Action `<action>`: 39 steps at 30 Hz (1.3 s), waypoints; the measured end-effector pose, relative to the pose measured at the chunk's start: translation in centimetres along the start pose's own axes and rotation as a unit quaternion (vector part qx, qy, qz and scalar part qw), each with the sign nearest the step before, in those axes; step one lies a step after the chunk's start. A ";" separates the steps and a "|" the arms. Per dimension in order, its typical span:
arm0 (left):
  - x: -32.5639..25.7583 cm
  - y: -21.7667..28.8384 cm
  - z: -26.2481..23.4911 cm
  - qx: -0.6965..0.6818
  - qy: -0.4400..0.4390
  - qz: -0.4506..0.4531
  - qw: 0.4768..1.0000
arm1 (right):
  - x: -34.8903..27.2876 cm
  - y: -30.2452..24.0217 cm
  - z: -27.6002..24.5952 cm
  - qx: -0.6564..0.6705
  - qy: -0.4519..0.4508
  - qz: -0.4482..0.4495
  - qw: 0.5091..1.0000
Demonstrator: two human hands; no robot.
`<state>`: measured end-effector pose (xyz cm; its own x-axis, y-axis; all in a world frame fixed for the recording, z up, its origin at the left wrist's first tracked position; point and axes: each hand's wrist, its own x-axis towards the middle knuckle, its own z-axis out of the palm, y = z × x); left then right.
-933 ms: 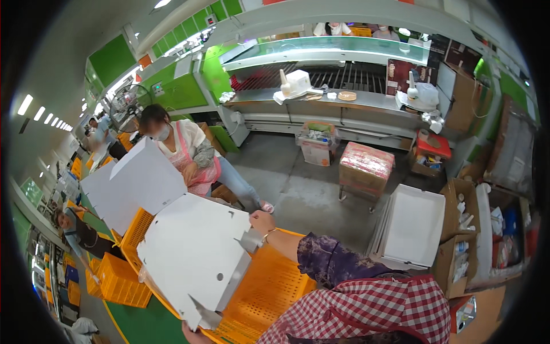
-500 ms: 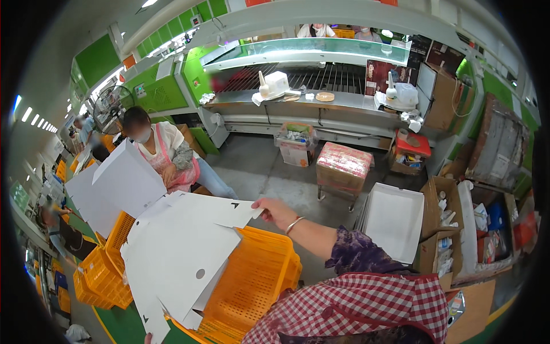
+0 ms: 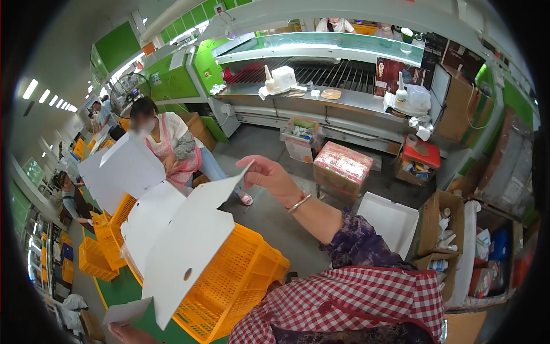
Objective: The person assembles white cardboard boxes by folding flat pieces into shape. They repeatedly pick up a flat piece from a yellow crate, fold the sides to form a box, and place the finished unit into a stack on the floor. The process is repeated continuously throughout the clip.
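Note:
A white die-cut cardboard sheet with a small round hole slants over the left part of a yellow perforated crate. My right hand is closed on a raised flap at its far right corner, thumb and fingers pinching the edge. At the lower edge of the picture my left hand grips the near flap, which bends upward; its fingers are partly hidden behind the board. Another white folded board stands upright just beyond the sheet.
A seated co-worker in a pink apron is across from me, near the boards. More yellow crates are at left. A taped carton, white trays and open boxes stand to the right. Behind runs a machine with a slatted conveyor.
Both hands have lifted the sheet's two ends, so its flaps now bend upward. More of the crate's inside shows. The whole view has shifted slightly.

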<state>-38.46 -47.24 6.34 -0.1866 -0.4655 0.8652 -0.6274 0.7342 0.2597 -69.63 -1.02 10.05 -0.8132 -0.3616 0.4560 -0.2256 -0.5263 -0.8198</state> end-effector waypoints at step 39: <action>-1.5 -6.7 -5.7 -0.447 -0.296 -0.245 0.808 | -7.0 3.8 9.1 -0.440 -0.052 -0.103 0.890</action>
<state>-29.69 -48.61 5.71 -0.5759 -0.7689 0.2778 0.0124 0.3316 0.9434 -59.97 -7.49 6.91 -0.6618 -0.4209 0.6204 -0.7349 0.2010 -0.6477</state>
